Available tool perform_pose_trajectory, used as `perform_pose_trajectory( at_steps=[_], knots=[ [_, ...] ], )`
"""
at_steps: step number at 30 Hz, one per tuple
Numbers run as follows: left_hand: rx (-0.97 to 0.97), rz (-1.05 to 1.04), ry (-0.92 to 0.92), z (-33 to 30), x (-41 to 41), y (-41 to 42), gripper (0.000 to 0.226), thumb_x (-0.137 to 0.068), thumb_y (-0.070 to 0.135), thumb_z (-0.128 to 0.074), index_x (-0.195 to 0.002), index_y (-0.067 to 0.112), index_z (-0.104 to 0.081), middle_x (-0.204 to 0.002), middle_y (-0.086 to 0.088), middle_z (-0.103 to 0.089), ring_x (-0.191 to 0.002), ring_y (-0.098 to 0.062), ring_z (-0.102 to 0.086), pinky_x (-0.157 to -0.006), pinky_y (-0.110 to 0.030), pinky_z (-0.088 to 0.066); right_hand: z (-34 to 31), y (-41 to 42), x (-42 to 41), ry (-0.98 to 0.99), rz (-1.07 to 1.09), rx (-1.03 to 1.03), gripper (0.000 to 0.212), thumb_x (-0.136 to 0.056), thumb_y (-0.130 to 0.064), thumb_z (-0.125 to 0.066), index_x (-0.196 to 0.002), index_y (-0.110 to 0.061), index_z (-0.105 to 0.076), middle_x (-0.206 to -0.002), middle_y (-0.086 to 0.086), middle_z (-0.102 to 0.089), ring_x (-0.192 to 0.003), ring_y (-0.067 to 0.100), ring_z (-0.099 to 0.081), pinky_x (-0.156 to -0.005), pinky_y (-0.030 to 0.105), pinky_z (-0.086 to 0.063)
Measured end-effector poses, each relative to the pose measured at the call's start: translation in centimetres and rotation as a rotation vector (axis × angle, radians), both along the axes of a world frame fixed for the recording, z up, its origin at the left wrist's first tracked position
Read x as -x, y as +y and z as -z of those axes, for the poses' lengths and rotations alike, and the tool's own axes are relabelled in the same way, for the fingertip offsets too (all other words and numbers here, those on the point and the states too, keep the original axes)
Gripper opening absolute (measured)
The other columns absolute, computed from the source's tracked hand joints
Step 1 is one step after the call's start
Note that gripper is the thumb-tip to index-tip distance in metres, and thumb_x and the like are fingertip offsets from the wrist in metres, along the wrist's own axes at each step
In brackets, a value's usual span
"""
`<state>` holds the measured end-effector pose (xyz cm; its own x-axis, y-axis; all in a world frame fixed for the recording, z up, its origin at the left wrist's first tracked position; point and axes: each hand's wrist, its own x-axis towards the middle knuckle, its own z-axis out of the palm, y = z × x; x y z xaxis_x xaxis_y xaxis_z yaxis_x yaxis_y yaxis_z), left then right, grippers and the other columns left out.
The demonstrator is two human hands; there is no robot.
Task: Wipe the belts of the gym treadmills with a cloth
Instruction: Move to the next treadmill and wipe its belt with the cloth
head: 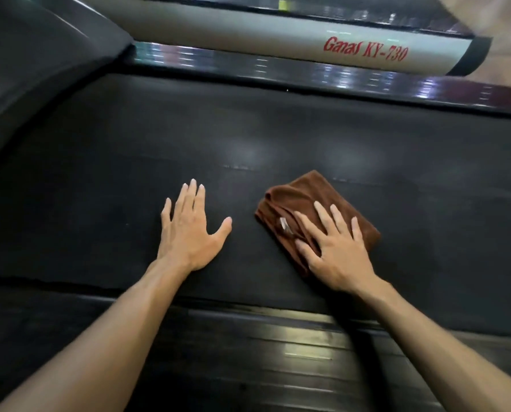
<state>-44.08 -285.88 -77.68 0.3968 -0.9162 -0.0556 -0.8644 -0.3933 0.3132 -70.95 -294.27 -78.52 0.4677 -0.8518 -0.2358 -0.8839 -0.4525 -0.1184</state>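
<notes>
A black treadmill belt point(278, 138) fills the middle of the head view. A folded brown cloth point(295, 197) lies on it right of centre, with a small white label showing. My right hand point(334, 248) presses flat on the near half of the cloth, fingers straight and spread. My left hand point(188, 230) rests flat on the bare belt about a hand's width left of the cloth, fingers straight, thumb out. Both forearms reach in from the bottom edge.
A ribbed black side rail point(278, 352) runs along the near edge of the belt. A glossy far rail point(337, 78) and a grey side cover point(248, 34) marked "Ganas KY-730" lie beyond. The dark motor hood point(40, 55) rises at the upper left.
</notes>
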Motion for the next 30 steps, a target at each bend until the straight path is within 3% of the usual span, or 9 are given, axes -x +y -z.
perform_pose_trajectory(
  at_steps=[3, 6, 9, 13, 17, 21, 26, 30],
  knots=[
    [-0.011, -0.033, -0.013, -0.9, -1.8, 3.2, 0.087, -0.1, 0.06, -0.039, -0.164, 0.013, -0.004, -0.172, 0.0, 0.005, -0.157, -0.011, 0.011, -0.128, -0.041, 0.006, -0.5, -2.7, -2.6, -0.014, 0.163, -0.055, 0.064, -0.103, -0.064, -0.025, -0.162, -0.05, -0.007, -0.175, -0.004, 0.01, -0.159, 0.023, 0.015, -0.126, 0.057, 0.011],
    [-0.041, -0.112, 0.03, -1.5, -3.3, 5.5, 0.084, -0.101, 0.058, -0.041, -0.164, 0.013, -0.006, -0.172, 0.0, 0.002, -0.158, -0.013, 0.007, -0.128, -0.043, 0.003, -0.7, -4.2, -8.0, -0.028, 0.257, -0.064, 0.065, -0.104, -0.058, -0.028, -0.165, -0.044, -0.007, -0.174, 0.003, 0.012, -0.158, 0.031, 0.018, -0.123, 0.063, 0.013],
    [-0.072, -0.135, 0.032, -1.7, -4.4, 7.2, 0.086, -0.101, 0.06, -0.042, -0.164, 0.014, -0.007, -0.172, 0.0, 0.001, -0.158, -0.014, 0.004, -0.129, -0.043, 0.002, -0.5, -0.1, -11.8, -0.063, 0.078, -0.031, 0.066, -0.104, -0.058, -0.031, -0.164, -0.044, -0.009, -0.174, 0.002, 0.011, -0.159, 0.029, 0.017, -0.122, 0.063, 0.014],
    [-0.105, -0.098, 0.015, -1.4, -4.8, 9.2, 0.09, -0.098, 0.065, -0.04, -0.164, 0.016, -0.005, -0.172, 0.001, 0.003, -0.158, -0.012, 0.005, -0.128, -0.041, 0.004, -0.3, 6.3, -8.9, -0.063, -0.07, 0.006, 0.064, -0.105, -0.06, -0.032, -0.163, -0.049, -0.007, -0.174, -0.004, 0.011, -0.159, 0.025, 0.017, -0.125, 0.057, 0.013],
    [-0.074, -0.093, 0.026, -1.2, -5.3, 10.1, 0.09, -0.098, 0.067, -0.039, -0.164, 0.016, -0.007, -0.172, 0.002, 0.001, -0.158, -0.012, 0.003, -0.128, -0.04, 0.004, -0.5, 4.7, -7.0, -0.014, 0.179, 0.009, 0.063, -0.105, -0.061, -0.03, -0.163, -0.048, -0.01, -0.174, -0.004, 0.009, -0.16, 0.027, 0.013, -0.125, 0.058, 0.01],
    [-0.011, -0.077, 0.036, -0.9, -5.2, 10.1, 0.089, -0.097, 0.067, -0.039, -0.164, 0.015, -0.011, -0.172, 0.001, -0.004, -0.158, -0.012, 0.0, -0.129, -0.04, 0.002, -1.3, -0.1, -13.7, -0.027, 0.34, -0.081, 0.066, -0.104, -0.056, -0.029, -0.165, -0.041, -0.009, -0.174, 0.006, 0.012, -0.158, 0.039, 0.016, -0.12, 0.069, 0.012],
    [0.136, -0.095, 0.02, -1.4, -4.8, 10.2, 0.075, -0.1, 0.05, -0.045, -0.161, 0.012, -0.024, -0.171, -0.004, -0.012, -0.157, -0.017, -0.011, -0.129, -0.043, -0.004, -0.3, 1.8, -19.8, -0.052, 0.054, -0.006, 0.066, -0.103, -0.054, -0.033, -0.164, -0.041, -0.014, -0.174, 0.007, 0.006, -0.157, 0.041, 0.014, -0.119, 0.07, 0.011],
    [0.185, -0.095, -0.011, -2.6, -4.4, 11.5, 0.067, -0.099, 0.034, -0.053, -0.158, 0.011, -0.031, -0.17, -0.007, -0.018, -0.156, -0.021, -0.019, -0.128, -0.046, -0.01, -0.6, 6.7, -15.5, -0.065, -0.119, -0.004, 0.063, -0.105, -0.057, -0.032, -0.163, -0.045, -0.013, -0.175, 0.002, 0.005, -0.159, 0.034, 0.013, -0.123, 0.064, 0.009]
  ],
)
